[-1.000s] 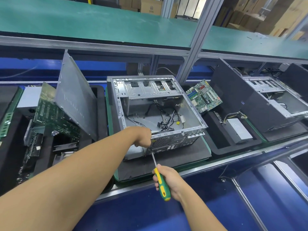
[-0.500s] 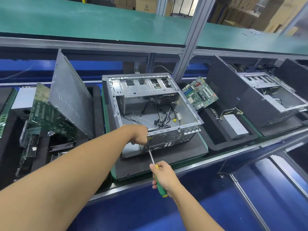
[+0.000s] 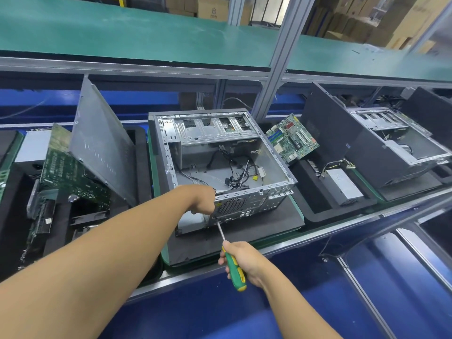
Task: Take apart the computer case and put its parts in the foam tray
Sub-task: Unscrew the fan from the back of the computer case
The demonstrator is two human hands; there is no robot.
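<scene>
Open computer case (image 3: 247, 199) lying on its side on a dark foam tray (image 3: 256, 228), right hand (image 3: 245, 261) clamped round a green screwdriver (image 3: 237, 277), tip at the case's rear panel, left hand (image 3: 201, 200) on the rear edge, fingers hidden, grip unclear

Bright even light, wide-angle edge distortion

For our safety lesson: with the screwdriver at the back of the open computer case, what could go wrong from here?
The screwdriver tip could slip and jab the left hand, which sits right beside it on the computer case. A freed screw might get lost on the dark foam tray.
</scene>
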